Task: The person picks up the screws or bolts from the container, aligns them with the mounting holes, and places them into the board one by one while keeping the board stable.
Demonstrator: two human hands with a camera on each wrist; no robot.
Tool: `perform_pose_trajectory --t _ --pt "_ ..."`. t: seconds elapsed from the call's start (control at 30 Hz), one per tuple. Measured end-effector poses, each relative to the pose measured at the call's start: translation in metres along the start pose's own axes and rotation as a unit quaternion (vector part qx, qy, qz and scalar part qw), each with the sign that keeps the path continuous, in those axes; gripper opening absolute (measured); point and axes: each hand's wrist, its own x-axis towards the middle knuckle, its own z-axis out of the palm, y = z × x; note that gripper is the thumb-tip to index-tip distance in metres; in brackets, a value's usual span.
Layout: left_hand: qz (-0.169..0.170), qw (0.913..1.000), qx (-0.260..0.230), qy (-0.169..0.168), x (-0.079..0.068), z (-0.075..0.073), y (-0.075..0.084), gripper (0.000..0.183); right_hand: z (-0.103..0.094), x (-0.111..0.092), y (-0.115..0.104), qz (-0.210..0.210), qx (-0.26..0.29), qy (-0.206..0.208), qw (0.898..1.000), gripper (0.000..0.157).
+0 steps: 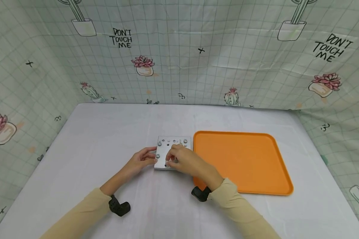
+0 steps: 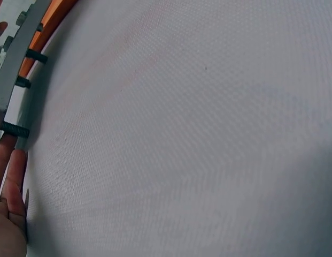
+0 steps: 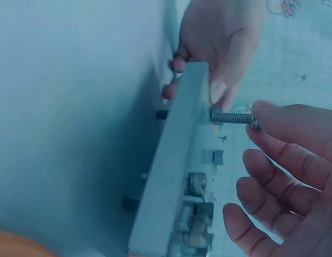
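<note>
A metal plate (image 1: 164, 159) lies in the middle of the table, with bolts and nuts on its top face. My left hand (image 1: 141, 160) holds its left edge; in the right wrist view the thumb is over the top face and fingers are below. Between the thumb and index fingertip of my right hand (image 1: 183, 160) is the end of a threaded bolt (image 3: 235, 118). The bolt stands square to the plate near its front edge, its other end at a small nut-like piece (image 3: 215, 116) on the top face. Its pinched end is partly hidden by the fingers.
An orange tray (image 1: 239, 162) lies directly right of the plate. Several bolt ends (image 2: 36, 55) stick out below the plate, which sits raised off the white tablecloth (image 1: 113, 132). A patterned curtain (image 1: 179, 73) hangs behind the table.
</note>
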Motion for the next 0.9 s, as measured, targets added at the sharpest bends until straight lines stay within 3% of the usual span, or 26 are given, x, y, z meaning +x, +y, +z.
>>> perform_pose_trajectory --t 0.43,0.73,0.9 --pt "-0.002 1.0 0.004 0.005 0.001 -0.002 -0.003 0.056 0.012 0.007 -0.001 -0.014 0.0 0.004 1.0 0.013" --pt "0.003 1.0 0.001 0.008 0.001 0.0 -0.004 0.055 0.018 0.007 0.001 -0.026 -0.085 0.012 0.996 0.01" --pt "0.003 0.9999 0.004 0.011 0.001 -0.001 -0.004 0.055 0.019 0.004 0.005 -0.044 -0.099 0.037 0.993 0.009"
